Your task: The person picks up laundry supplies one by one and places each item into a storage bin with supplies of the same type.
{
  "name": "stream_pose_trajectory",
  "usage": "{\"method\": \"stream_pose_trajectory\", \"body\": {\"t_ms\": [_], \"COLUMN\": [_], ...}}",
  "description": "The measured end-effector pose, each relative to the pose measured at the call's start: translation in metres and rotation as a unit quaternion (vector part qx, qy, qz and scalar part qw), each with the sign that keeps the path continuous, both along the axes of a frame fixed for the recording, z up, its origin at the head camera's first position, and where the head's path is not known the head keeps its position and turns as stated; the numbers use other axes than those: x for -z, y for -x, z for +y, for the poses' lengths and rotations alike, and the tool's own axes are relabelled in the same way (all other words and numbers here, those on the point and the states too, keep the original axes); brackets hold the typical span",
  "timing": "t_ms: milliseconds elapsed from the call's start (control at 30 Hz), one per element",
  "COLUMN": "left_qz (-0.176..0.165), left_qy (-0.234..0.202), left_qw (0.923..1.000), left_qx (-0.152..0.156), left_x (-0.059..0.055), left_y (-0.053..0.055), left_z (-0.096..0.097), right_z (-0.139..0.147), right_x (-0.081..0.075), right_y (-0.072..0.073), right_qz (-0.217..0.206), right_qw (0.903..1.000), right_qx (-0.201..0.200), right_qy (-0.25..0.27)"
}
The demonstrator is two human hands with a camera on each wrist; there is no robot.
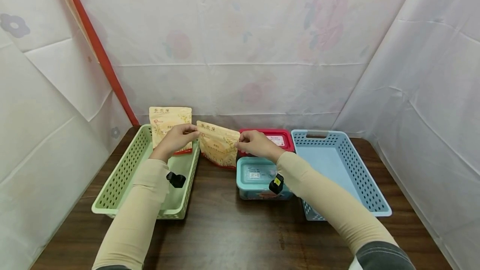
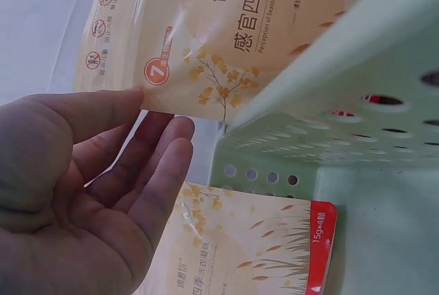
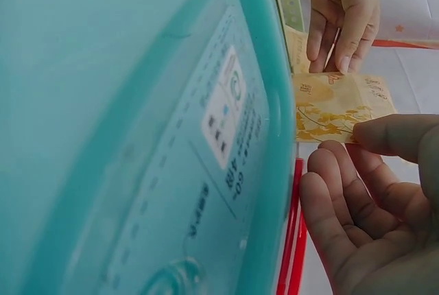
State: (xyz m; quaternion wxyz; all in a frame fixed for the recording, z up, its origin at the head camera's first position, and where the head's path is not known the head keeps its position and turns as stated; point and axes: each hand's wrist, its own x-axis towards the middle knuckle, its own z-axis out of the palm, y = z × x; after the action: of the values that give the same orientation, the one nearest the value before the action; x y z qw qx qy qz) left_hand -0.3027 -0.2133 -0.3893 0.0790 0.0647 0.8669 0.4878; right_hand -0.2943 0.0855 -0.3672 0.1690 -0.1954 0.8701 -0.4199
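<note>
Between my two hands is a cream-coloured pouch [image 1: 219, 144] with a printed yellow plant pattern, tilted a little down to the right. My left hand [image 1: 179, 138] pinches its left edge between thumb and fingers, while my right hand [image 1: 258, 144] pinches the right edge. In the left wrist view the left thumb lies on the front of the pouch [image 2: 206, 48]. A second matching pouch [image 1: 170, 122] with a red bottom band stands in the far end of the green basket [image 1: 101, 197], behind my left hand. The held pouch is just outside that basket's right wall.
A teal-lidded box [image 1: 245, 184] sits under my right wrist, in front of a red-lidded box [image 1: 288, 140]. To the right is a light blue basket [image 1: 363, 170]. White patterned cloth [image 1: 232, 45] hangs behind and beside the brown table [image 1: 232, 232].
</note>
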Motion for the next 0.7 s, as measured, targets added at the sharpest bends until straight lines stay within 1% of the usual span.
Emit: {"method": "stream_pose_trajectory", "body": {"t_ms": [300,500,700], "left_qz": [0.010,0.021,0.031], "left_qy": [-0.011,-0.017,-0.030], "left_qw": [0.9999,0.9996,0.9991], "left_qx": [0.004,0.002,0.004], "left_x": [-0.005,-0.007,-0.012], "left_y": [-0.003,-0.005,-0.009], "left_z": [0.000,0.001,0.001], "right_z": [0.004,0.006,0.008], "right_x": [-0.006,-0.006,-0.005], "right_y": [0.000,-0.002,-0.005], "right_qz": [0.028,0.030,0.030], "right_qw": [0.9996,0.9992,0.9977], "right_qx": [0.000,0.003,0.006], "right_qy": [0.008,0.027,0.060]}}
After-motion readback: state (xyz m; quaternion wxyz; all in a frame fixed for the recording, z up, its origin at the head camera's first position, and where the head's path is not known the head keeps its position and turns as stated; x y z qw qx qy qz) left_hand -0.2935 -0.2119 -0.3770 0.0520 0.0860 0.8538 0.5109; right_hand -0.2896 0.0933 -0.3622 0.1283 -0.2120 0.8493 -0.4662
